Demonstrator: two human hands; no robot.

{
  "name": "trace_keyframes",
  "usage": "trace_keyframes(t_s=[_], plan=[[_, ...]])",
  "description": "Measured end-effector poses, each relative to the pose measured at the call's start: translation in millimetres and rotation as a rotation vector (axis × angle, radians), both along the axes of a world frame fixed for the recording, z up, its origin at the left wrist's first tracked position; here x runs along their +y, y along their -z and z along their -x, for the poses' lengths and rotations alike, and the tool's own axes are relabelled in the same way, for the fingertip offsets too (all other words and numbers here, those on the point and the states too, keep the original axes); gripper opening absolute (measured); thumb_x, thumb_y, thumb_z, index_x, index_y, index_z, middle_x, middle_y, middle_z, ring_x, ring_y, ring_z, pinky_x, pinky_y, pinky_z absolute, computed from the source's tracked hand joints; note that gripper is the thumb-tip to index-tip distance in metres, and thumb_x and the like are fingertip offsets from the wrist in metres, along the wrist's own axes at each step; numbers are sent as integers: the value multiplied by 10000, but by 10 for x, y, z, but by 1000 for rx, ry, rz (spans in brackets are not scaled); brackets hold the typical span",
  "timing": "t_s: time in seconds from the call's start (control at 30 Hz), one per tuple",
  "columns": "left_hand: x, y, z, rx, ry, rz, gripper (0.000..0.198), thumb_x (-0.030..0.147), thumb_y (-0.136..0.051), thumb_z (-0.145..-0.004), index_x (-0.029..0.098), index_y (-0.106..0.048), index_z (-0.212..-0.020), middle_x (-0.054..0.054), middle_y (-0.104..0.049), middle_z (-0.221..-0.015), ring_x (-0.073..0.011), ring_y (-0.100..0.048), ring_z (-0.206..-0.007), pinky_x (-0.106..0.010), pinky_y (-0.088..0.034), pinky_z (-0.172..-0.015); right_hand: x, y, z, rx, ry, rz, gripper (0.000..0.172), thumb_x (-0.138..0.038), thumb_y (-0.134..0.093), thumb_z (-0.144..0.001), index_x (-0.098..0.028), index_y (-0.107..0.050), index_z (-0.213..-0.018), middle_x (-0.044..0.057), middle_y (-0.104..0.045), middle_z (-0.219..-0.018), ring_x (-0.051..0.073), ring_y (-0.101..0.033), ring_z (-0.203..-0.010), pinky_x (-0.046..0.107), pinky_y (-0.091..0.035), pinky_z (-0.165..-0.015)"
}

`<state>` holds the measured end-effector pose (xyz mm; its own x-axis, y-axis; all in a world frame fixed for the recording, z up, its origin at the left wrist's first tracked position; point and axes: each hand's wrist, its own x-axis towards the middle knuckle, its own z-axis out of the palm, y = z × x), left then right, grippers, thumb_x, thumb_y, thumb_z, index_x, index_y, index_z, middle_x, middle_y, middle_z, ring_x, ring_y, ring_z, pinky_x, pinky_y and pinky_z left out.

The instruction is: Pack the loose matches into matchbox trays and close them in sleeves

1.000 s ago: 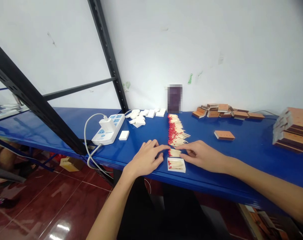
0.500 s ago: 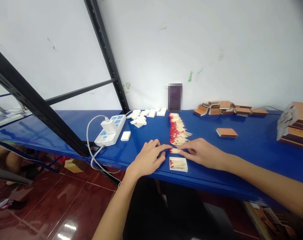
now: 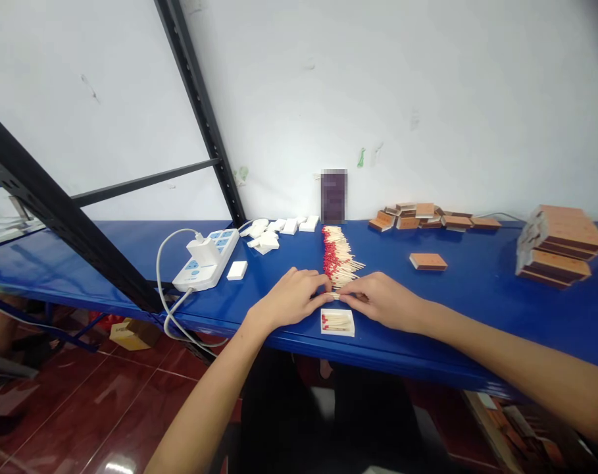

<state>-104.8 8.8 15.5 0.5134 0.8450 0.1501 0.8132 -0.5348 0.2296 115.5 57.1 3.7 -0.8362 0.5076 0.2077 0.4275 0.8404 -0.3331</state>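
A small bunch of red-tipped matches (image 3: 333, 296) lies crosswise on the blue table, pinched between my two hands. The thumb and forefinger of my left hand (image 3: 299, 295) close on the head end. At the stick end, the thumb and forefinger of my right hand (image 3: 377, 299) press in from the right. Just in front sits a white matchbox tray (image 3: 339, 332) with several matches inside. Behind my fingers a long pile of matches (image 3: 338, 257) stretches toward the wall, heads to the left.
A white power strip (image 3: 207, 263) with a cable stands left beside a black metal post (image 3: 200, 92). White trays (image 3: 264, 240) lie heaped at the back. Brown matchboxes (image 3: 422, 216) are piled back right, a single matchbox (image 3: 428, 262) nearer, and a larger stack (image 3: 565, 230) far right.
My left hand has come in from the left and closed its thumb and forefinger on the matches' head end. My right hand stays at the stick end. The view has shifted slightly.
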Motion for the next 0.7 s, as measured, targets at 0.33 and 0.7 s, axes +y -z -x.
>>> trace_keyframes(t_s=[0.33, 0.7], plan=[[-16, -69, -30, 135, -27, 53, 250, 428, -407, -1054, 223, -548, -1033, -39, -694, -886, -246, -681, -818, -316, -455, -691, -22, -1, 3, -71, 63, -84, 292, -307, -484, -1012, -208, -758, -1022, 60, -769, -844, 198, -683, -739, 273, -415, -647], [-2, -152, -169, 374, -31, 66, 324, 387, -344, -1061, 150, -552, -1136, -134, -713, -870, -334, -714, -795, -383, -496, -680, -36, -21, 4, -117, 88, -103, 250, -306, -505, -1017, -189, -725, -999, 47, -680, -703, 233, -611, -782, 307, -395, -722]])
